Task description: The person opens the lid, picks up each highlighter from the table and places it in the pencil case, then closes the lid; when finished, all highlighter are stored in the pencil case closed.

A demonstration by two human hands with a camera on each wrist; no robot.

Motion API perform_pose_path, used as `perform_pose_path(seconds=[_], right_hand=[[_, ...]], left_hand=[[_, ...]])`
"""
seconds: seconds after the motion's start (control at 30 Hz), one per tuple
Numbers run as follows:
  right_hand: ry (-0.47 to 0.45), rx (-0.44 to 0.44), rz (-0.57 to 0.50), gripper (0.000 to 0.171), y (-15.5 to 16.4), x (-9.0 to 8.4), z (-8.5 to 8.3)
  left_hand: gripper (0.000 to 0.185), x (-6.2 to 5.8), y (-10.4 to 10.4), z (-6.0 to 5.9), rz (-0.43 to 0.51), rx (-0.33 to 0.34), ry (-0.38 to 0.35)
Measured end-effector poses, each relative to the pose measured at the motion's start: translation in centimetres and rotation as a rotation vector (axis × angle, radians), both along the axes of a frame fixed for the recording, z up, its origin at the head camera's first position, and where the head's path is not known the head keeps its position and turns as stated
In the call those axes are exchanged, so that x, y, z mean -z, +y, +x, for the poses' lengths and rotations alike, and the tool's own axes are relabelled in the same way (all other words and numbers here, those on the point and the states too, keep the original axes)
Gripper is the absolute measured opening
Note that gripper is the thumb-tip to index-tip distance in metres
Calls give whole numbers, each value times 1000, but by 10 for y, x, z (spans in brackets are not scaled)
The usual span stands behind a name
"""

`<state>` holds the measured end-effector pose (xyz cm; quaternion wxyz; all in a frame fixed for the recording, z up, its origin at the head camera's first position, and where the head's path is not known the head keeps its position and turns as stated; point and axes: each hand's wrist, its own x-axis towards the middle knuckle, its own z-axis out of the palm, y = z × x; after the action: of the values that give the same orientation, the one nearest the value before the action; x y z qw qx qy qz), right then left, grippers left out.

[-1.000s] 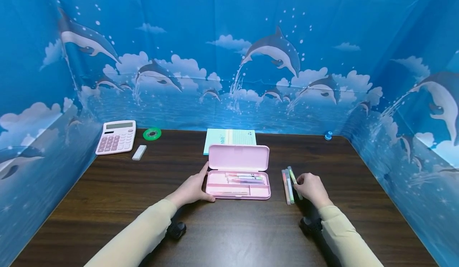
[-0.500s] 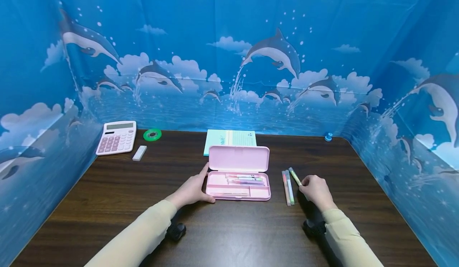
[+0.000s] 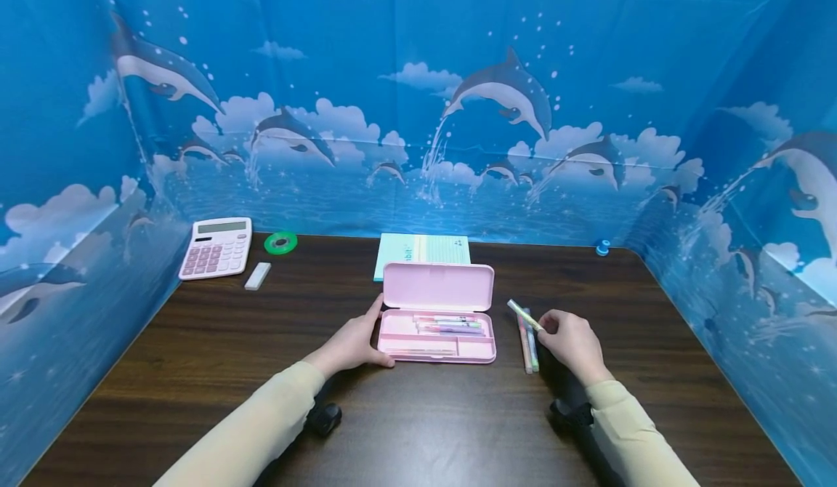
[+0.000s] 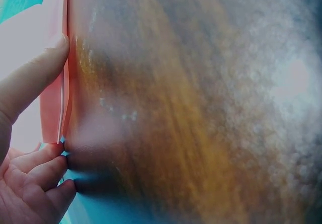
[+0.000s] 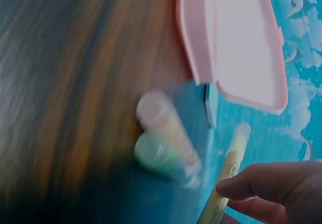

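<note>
Since the right hand (image 3: 572,343) pinches the yellow marker pen (image 3: 525,315) aslant above two other marker pens (image 3: 525,344) near the pink pencil case (image 3: 437,288) (left hand (image 3: 353,340) gripping its left end), a slack hold could drop it and scatter them.

The right hand (image 5: 276,189) pinched a yellow marker (image 5: 229,168). A pink marker (image 5: 173,128) and a green marker (image 5: 160,156) lay side by side on the brown table (image 5: 75,93), near an open pink box (image 5: 246,43).
</note>
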<state>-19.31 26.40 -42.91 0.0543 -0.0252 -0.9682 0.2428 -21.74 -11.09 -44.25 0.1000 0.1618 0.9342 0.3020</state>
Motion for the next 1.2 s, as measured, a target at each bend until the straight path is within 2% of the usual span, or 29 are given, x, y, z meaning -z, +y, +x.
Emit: perform_pose_path(seconds=[0.33,0.6,1.2], right_hand=[[36,-77,9,13,-30,-11,0],[54,-134,28,11,-55,-9,3],[119,-278,27,8,-117,-4,-3]], left_hand=[[123,0,1,1,7,1,13],[123,-2,2,2,14,-1,10],[124,-2,-1,0,-1,-2,-5]])
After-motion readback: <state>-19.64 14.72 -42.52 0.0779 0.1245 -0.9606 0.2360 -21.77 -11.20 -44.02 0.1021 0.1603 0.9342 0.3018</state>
